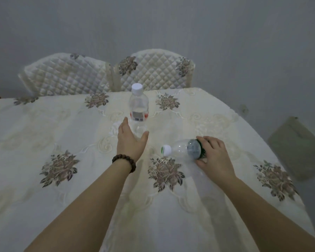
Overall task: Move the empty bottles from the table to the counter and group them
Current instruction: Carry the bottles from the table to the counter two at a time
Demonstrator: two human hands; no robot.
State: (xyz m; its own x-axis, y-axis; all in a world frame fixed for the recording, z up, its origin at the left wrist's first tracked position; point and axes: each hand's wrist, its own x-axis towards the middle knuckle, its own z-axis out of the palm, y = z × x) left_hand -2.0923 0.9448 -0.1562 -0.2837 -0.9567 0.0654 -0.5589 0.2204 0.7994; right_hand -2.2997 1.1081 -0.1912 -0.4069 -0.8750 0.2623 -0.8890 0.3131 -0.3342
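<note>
A clear plastic bottle with a white cap (138, 106) stands upright near the middle of the table (44, 128), which is covered by a cream flowered cloth. My left hand (130, 140) is open around its base, thumb on the right and fingers on the left, and I cannot tell whether it touches. A second clear bottle with a white cap and a dark green label (184, 149) lies on its side to the right, cap pointing left. My right hand (214, 157) is curled over its bottom end, fingers on the label.
Two chairs with quilted flowered covers, one at the left (65, 77) and one at the right (156, 71), stand at the table's far edge against a grey wall. A flat grey board (298, 148) leans low at the right, beyond the table's edge.
</note>
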